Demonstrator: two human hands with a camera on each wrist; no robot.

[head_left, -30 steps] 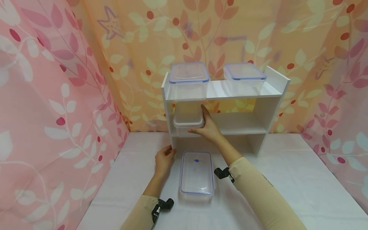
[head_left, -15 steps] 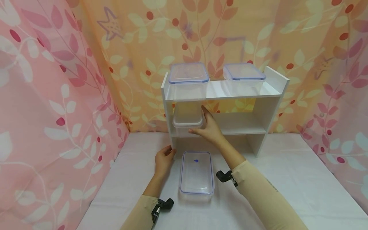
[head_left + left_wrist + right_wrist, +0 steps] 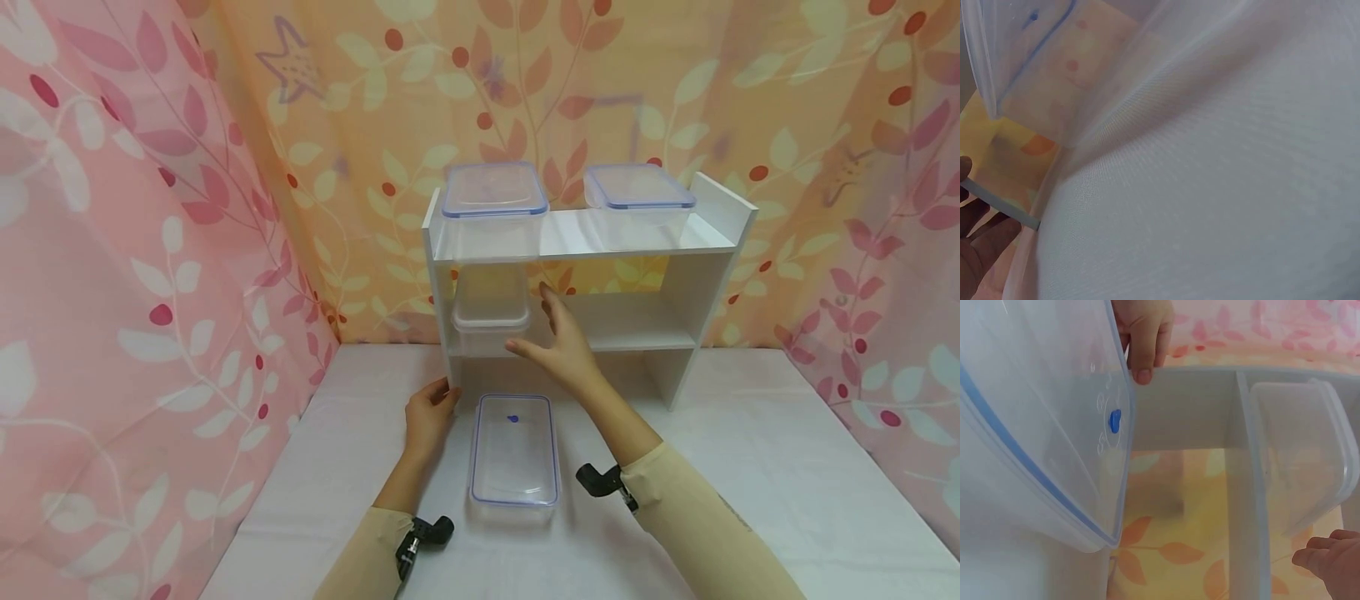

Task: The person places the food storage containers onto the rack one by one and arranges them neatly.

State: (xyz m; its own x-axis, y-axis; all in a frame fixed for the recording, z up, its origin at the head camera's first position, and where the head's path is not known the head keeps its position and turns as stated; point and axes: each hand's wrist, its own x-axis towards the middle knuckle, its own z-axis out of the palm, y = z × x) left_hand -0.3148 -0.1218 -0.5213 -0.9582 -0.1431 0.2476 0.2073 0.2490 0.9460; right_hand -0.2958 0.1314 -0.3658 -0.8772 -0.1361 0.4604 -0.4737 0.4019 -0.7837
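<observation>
A white two-tier shelf rack (image 3: 630,321) stands at the back of the table. My left hand (image 3: 429,421) pinches the lower front edge of its left side panel (image 3: 1004,208), thumb on one face and fingers on the other. On the middle shelf, at the left end, sits a clear plastic food container (image 3: 491,310) with a whitish lid. My right hand (image 3: 558,343) is just right of it, thumb and fingers spread, holding nothing. A gap shows between that hand and the container in the right wrist view. A clear food container with a blue-rimmed lid (image 3: 514,454) lies in front of the rack.
Two more blue-rimmed containers stand on the top shelf, one at the left (image 3: 495,208) and one at the right (image 3: 639,204). A white cloth covers the table (image 3: 780,467). Patterned curtains (image 3: 480,83) enclose the back and both sides.
My right hand has let go of the whitish-lidded container and drawn back to the right. The container stays at the left of the middle shelf. My left hand has not moved.
</observation>
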